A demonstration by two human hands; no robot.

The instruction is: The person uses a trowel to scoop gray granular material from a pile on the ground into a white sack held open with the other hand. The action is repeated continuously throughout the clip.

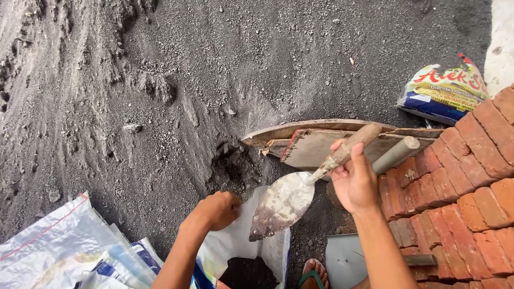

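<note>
Looking down, I see my right hand [354,184] closed around the wooden handle of a trowel [282,204], its flat metal blade angled over the open mouth of a white woven sack [243,249] that my left hand [217,210] grips by the rim. The trowel looks stiff and best held by that handle; the sack looks limp and needs holding open. Dark sand [214,64] lies ahead (loose, probably heavy), with wooden boards [321,142] and stacked red bricks [460,182] crowding my right.

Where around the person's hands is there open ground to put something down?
Open sand fills the top and left, above the hole and the boards. It is crowded below: the sack held by the left hand, the trowel in the right hand, bricks at right, bags at lower left.
</note>
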